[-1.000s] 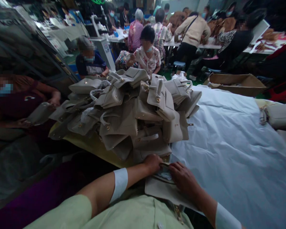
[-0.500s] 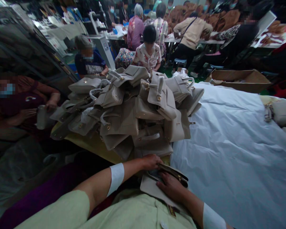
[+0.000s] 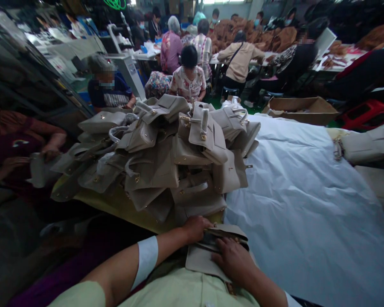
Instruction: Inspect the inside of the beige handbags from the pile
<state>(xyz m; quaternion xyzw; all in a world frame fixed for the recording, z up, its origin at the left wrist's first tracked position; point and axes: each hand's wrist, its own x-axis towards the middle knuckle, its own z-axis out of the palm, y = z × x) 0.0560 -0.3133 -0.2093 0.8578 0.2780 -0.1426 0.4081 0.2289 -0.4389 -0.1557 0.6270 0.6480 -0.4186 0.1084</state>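
Both hands work at one beige handbag (image 3: 208, 256) on the person's lap: left hand (image 3: 193, 228) pinches its open mouth, right hand (image 3: 232, 258) lies flat, probably reaching inside. The handbag pile (image 3: 166, 157) just beside could slide onto it

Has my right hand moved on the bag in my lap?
Yes. The right hand slid from the bag mouth toward the body, lying flat on its front.

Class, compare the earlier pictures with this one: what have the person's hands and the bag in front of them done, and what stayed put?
The right hand slid from the bag's opening onto its flap, pressing it flatter. The left hand keeps gripping the bag's top edge. The pile of beige bags and white sheet stayed put.
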